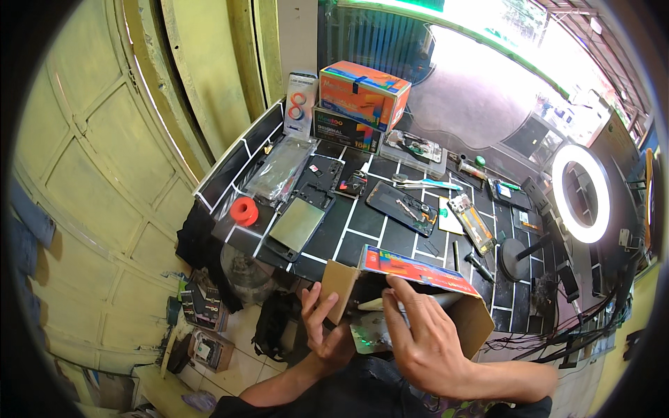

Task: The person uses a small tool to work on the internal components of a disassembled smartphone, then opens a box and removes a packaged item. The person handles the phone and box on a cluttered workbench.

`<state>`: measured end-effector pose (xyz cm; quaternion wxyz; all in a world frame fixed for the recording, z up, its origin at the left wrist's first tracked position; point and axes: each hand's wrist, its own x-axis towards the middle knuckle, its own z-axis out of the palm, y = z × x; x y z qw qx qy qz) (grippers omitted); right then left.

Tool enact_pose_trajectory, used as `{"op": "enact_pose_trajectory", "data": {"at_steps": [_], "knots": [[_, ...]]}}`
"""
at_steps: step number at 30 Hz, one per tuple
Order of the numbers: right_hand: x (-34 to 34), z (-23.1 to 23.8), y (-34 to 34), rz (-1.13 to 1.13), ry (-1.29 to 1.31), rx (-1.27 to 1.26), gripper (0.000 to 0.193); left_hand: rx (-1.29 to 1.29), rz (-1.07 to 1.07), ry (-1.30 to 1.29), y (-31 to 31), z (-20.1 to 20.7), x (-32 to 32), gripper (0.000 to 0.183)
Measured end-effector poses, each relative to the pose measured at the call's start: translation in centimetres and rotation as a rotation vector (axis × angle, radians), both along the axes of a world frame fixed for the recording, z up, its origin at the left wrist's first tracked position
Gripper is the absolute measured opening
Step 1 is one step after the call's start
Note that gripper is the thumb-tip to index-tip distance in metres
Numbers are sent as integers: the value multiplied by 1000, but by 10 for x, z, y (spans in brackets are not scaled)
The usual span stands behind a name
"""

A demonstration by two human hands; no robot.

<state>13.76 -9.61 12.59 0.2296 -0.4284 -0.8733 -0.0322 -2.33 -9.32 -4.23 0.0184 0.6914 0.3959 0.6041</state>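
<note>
Item: open carton [476,329], printed cardboard, set before the person at the near edge of the black-tiled worktop [346,247].

Step in hand, as judged: handling contents at the carton's mouth. Left hand [325,333]: at the carton's left side, fingers loosely spread beside the tan side flap [341,287], seemingly steadying it. Right hand [426,333]: above the opening, fingers bent downward; whether they pinch anything, cannot tell. Next move, as judged, calls for the flaps held clear and a sure fingertip hold on one piece.

Appearance: plain tan inside; far flap [418,268] faced in orange-red and blue; flaps raised, interior dark and largely hidden by the right hand.

With the carton: one pale strip [371,304], across the mouth, kind uncertain; one silvery-green sheet [369,340], shiny, at the near side, partly covered.

Beyond the carton: one dark smartphone housing [401,209], lying flat. Beyond, to the left: one opened smartphone with metallic plate [297,224].
</note>
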Motion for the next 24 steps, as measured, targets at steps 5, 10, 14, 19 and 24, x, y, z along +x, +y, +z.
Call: {"op": "enact_pose_trajectory", "data": {"at_steps": [5, 10, 14, 19, 24], "knots": [[6, 10, -7, -209, -37, -114, 43, 30, -18, -38, -1, -5, 3, 20], [17, -9, -9, -297, -83, 58, 43, 12, -14, -49, 2, 1, 8, 20], [23, -3, -8, -218, -160, 81, 41, 36, -14, -67, 2, -4, 7, 19], [17, 3, -15, -232, -74, 22, 45, 51, -10, -75, 4, -8, 9, 15], [19, 9, -25, -70, -54, -179, 50, 34, 23, 14, 2, 0, 5, 24]]}}
